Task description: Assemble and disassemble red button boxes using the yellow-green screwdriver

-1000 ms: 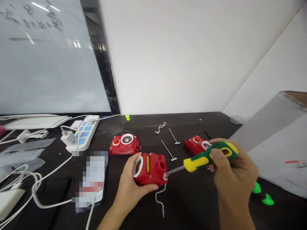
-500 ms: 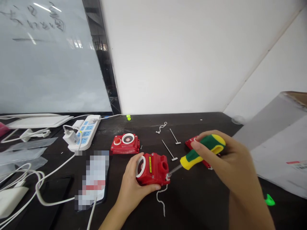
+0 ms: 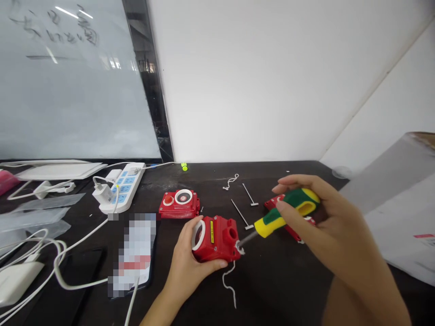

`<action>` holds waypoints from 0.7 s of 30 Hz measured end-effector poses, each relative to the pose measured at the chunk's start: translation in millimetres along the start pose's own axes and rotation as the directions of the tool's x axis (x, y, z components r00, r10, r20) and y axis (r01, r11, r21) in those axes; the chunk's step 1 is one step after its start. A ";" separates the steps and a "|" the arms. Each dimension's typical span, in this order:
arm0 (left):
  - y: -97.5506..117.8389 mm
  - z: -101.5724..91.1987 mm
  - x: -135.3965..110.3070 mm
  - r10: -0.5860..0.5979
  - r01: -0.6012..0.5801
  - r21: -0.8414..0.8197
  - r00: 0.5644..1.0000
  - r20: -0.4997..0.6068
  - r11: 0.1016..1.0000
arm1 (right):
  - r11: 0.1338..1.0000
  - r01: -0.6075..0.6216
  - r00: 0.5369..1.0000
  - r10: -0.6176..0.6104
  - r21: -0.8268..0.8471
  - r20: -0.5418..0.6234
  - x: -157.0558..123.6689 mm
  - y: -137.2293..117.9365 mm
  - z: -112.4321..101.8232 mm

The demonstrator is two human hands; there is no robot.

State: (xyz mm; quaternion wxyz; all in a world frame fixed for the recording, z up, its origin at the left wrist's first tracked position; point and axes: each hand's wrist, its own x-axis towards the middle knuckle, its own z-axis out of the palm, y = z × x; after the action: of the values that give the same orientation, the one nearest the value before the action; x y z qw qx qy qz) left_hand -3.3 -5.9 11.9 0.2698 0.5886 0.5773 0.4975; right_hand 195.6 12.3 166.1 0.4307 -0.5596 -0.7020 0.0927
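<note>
Head view: the left hand (image 3: 190, 267) has its fingers wrapped round a red box (image 3: 217, 237), tipped on its side on the black table (image 3: 272, 280). The box's yellow label is too small to read. The right hand (image 3: 326, 226) holds a green-and-yellow screwdriver (image 3: 285, 213) in its fingers, tip at the box's corner. The whiteboard (image 3: 68, 90) scribbles are illegible.

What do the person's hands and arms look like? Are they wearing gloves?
No gloves. The left hand and the right hand are both bare, with no ring, watch or bracelet in view. The left forearm and the right forearm are bare too: no sleeve reaches into the picture.
</note>
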 end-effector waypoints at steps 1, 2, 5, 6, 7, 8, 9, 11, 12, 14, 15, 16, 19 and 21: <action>0.3 -0.2 0.1 -0.010 0.010 0.001 1.000 -0.005 1.000 | 1.000 -0.003 1.000 0.002 0.024 0.023 -0.2 0.2 -0.7; 0.9 -0.2 0.1 -0.019 0.019 -0.004 1.000 -0.015 1.000 | 0.999 -0.009 0.999 0.007 0.037 0.046 -0.3 0.4 -1.6; 2.4 0.8 -0.9 -0.018 0.017 -0.024 0.999 -0.035 1.000 | 0.998 -0.044 0.997 0.046 -0.038 0.067 0.3 1.0 -3.6; 2.3 1.1 -1.3 -0.008 0.007 -0.023 1.000 -0.029 1.000 | 0.994 -0.052 0.997 0.057 -0.095 0.051 0.9 1.4 -3.7; 1.8 1.4 -1.7 0.002 -0.002 -0.017 1.000 -0.021 1.000 | 0.986 -0.056 0.998 0.061 -0.155 0.030 1.6 1.9 -3.4; 0.8 1.5 -2.0 0.011 -0.011 -0.008 1.000 -0.012 1.000 | 0.977 -0.056 0.998 0.059 -0.206 0.011 2.4 2.5 -3.0; -0.3 1.4 -2.2 0.018 -0.018 0.003 1.000 -0.004 1.000 | 0.968 -0.053 0.999 0.054 -0.246 -0.003 3.1 3.2 -2.5; -2.7 1.0 -2.2 0.032 -0.032 0.021 0.999 0.006 0.999 | 0.957 -0.063 0.998 0.060 -0.284 -0.020 4.0 4.2 -2.1; -3.5 0.7 -2.0 0.037 -0.037 0.024 0.999 0.007 0.999 | 0.957 -0.076 0.997 0.073 -0.281 -0.019 3.9 4.3 -2.4; -3.9 -0.1 -1.3 0.036 -0.036 0.025 0.999 0.005 0.999 | 0.968 -0.104 0.994 0.107 -0.228 -0.002 2.5 3.6 -3.6; -3.6 -0.5 -0.8 0.032 -0.032 0.025 0.999 0.006 0.999 | 0.978 -0.111 0.993 0.117 -0.175 0.020 1.3 2.8 -4.4; -3.0 -0.9 -0.3 0.025 -0.025 0.025 1.000 0.006 0.999 | 0.987 -0.114 0.992 0.120 -0.112 0.049 0.0 1.9 -5.1; -1.3 -1.4 0.6 0.012 -0.012 0.018 1.000 0.006 1.000 | 0.994 -0.096 0.990 0.089 0.055 0.113 -3.0 -1.2 -5.0; -1.1 -1.0 0.5 0.017 -0.017 0.011 1.000 0.005 1.000 | 0.995 -0.078 0.994 0.073 0.060 0.084 -2.7 -2.7 -2.7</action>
State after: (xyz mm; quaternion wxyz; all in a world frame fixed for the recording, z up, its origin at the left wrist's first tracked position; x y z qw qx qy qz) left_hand -4.8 -5.5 11.4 0.2637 0.5961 0.5746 0.4950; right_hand 195.6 8.1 168.2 0.4155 -0.5676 -0.6939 0.1539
